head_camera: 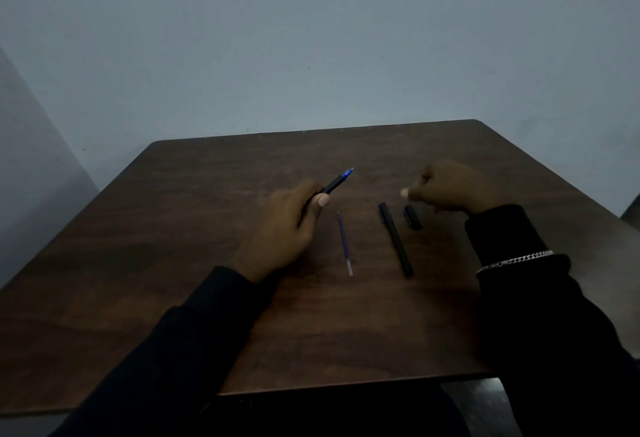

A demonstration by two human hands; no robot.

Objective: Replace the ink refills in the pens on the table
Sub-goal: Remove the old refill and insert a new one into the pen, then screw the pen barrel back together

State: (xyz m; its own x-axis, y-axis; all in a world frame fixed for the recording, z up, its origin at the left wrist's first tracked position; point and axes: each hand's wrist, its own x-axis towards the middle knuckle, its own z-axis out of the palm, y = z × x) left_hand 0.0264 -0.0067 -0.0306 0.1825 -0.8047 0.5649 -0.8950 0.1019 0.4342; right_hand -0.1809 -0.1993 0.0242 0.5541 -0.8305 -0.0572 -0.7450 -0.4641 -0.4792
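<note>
Head view: left hand (287, 225) grips a black pen (337, 181), fingers curled round the barrel, thumb pressed on it. The pen's blue tip sticks out past the fingertips, pointing up and to the right. A loose blue refill (345, 244) lies flat on the table (173, 263) just right of the left thumb, not touched. Right hand (450, 190) hovers, fingers curled in, blurred; cannot tell if it pinches anything. A second black pen body (396, 239) lies below its fingertips, and a short black cap (413, 216) just beside that, under the knuckles. Chain bracelet (516, 259) over the right sleeve.
</note>
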